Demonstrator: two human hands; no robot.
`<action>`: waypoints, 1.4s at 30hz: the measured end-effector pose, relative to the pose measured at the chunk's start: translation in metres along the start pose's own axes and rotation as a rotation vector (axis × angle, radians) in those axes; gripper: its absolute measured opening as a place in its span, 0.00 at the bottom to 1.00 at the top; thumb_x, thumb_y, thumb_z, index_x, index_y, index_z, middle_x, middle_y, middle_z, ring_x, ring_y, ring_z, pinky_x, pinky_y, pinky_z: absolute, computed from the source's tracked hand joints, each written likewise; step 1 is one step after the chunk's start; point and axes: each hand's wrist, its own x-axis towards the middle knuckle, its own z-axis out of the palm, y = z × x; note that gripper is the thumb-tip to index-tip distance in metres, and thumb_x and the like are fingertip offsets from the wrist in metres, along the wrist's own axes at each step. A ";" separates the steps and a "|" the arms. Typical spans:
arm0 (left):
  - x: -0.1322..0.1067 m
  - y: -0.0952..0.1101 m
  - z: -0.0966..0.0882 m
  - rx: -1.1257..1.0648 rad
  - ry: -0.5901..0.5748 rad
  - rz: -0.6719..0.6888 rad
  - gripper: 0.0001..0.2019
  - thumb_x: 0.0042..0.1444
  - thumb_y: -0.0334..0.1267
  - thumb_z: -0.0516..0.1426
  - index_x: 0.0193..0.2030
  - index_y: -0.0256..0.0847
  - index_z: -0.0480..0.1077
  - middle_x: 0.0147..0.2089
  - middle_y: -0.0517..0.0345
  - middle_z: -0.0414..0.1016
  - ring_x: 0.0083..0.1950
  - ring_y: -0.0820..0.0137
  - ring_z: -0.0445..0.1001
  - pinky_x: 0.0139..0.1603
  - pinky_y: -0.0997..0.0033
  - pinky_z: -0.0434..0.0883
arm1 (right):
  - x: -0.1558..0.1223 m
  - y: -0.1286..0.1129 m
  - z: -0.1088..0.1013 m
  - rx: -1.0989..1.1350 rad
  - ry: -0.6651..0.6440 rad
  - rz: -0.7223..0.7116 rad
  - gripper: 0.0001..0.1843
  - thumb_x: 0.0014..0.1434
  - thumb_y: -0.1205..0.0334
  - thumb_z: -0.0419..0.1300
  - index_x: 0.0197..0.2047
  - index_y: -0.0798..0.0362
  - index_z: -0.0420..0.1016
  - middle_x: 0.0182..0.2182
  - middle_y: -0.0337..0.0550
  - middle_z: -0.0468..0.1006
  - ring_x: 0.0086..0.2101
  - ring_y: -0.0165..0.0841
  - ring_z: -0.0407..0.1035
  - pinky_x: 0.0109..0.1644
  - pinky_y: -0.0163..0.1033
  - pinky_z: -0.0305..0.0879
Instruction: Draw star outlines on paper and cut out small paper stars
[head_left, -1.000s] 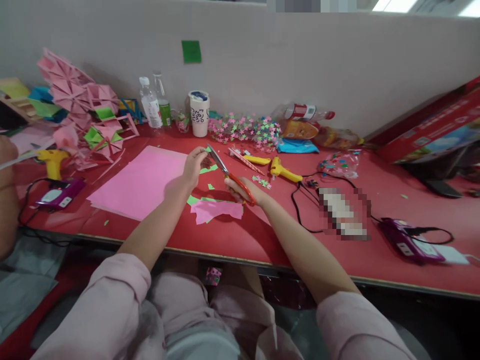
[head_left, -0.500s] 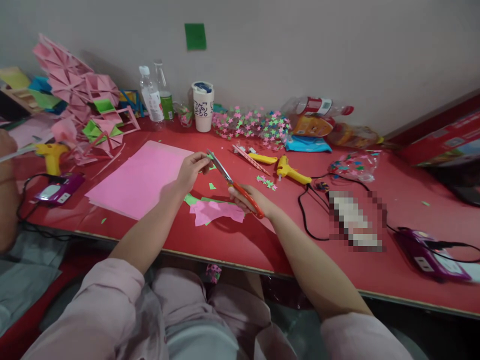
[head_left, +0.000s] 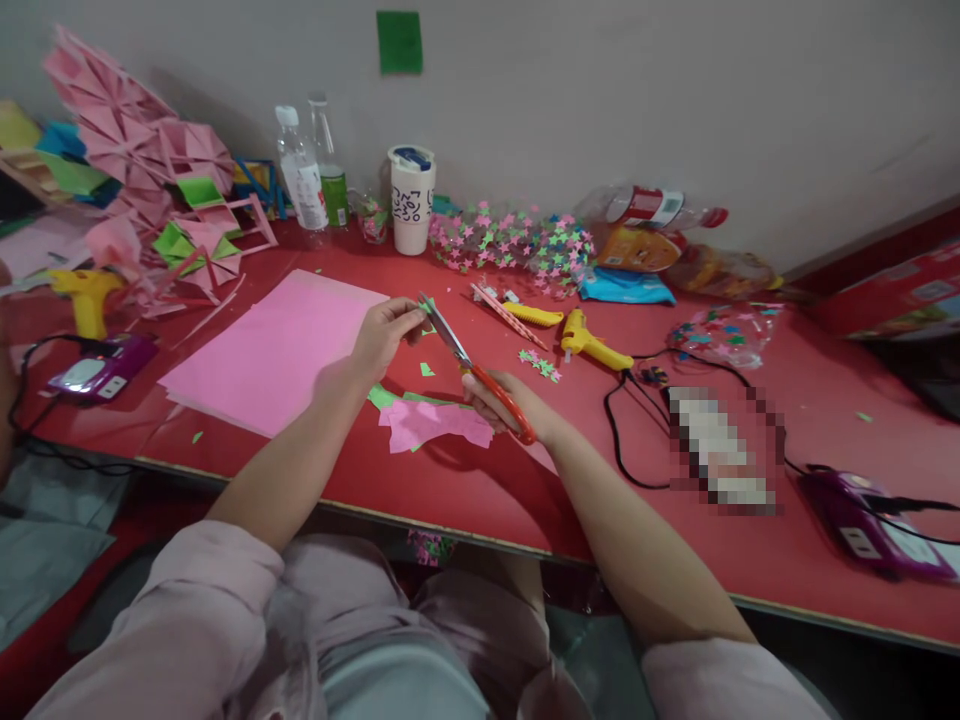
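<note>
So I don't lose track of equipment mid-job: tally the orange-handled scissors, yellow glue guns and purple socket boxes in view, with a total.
Orange-handled metal scissors: 1
Yellow plastic glue guns: 2
Purple rectangular socket boxes: 2
Total: 5

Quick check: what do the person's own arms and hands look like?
The left sleeve, rolled up, and the right sleeve are pale pink, leaving both forearms bare. The left hand and right hand wear no gloves.
</note>
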 end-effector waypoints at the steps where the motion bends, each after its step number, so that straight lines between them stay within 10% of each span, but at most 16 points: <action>1: 0.001 -0.001 -0.001 -0.011 -0.004 0.000 0.05 0.48 0.32 0.56 0.24 0.35 0.71 0.21 0.61 0.71 0.21 0.80 0.65 0.23 0.78 0.63 | 0.000 0.001 0.000 -0.002 -0.003 -0.005 0.27 0.52 0.35 0.56 0.27 0.52 0.60 0.14 0.29 0.54 0.15 0.22 0.49 0.17 0.31 0.47; 42: 0.001 -0.006 -0.003 0.002 0.026 0.012 0.06 0.48 0.33 0.56 0.23 0.37 0.70 0.19 0.62 0.68 0.21 0.81 0.64 0.23 0.79 0.61 | 0.003 0.003 0.005 0.083 -0.009 0.002 0.25 0.55 0.37 0.56 0.28 0.50 0.56 0.12 0.26 0.52 0.11 0.21 0.47 0.13 0.29 0.43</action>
